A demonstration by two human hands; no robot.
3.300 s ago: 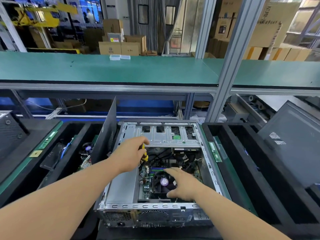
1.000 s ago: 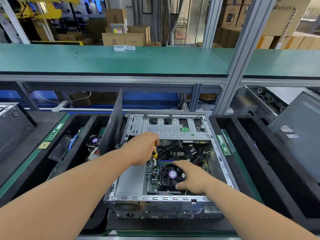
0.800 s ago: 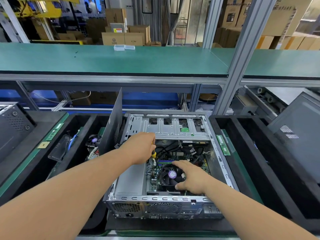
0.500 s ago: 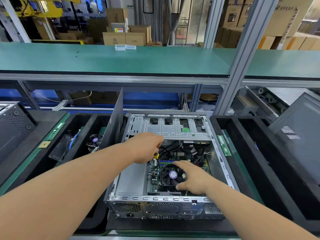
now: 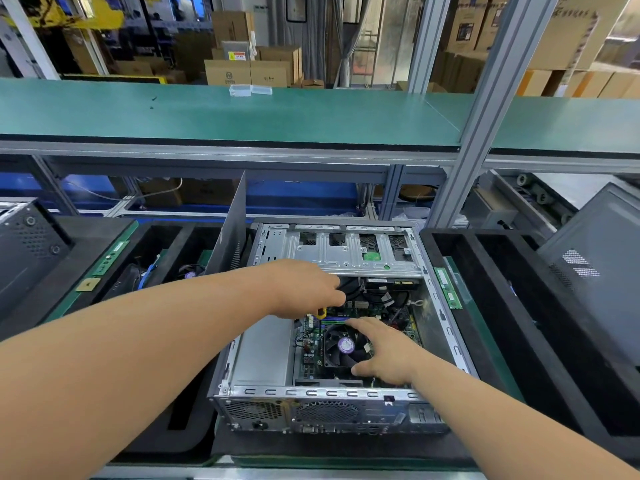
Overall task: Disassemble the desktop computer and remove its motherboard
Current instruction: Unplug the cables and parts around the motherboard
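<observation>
The open computer case sits on the workbench between black foam trays.

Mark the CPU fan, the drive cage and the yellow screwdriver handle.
CPU fan (image 5: 345, 345), head view, purple hub label.
Drive cage (image 5: 341, 252), head view, flat metal top.
Yellow screwdriver handle (image 5: 321, 312), head view, tip showing below left hand.

Bright even overhead light; soft shadows; sharp centre; wide-angle bending at edges; background slightly soft
</observation>
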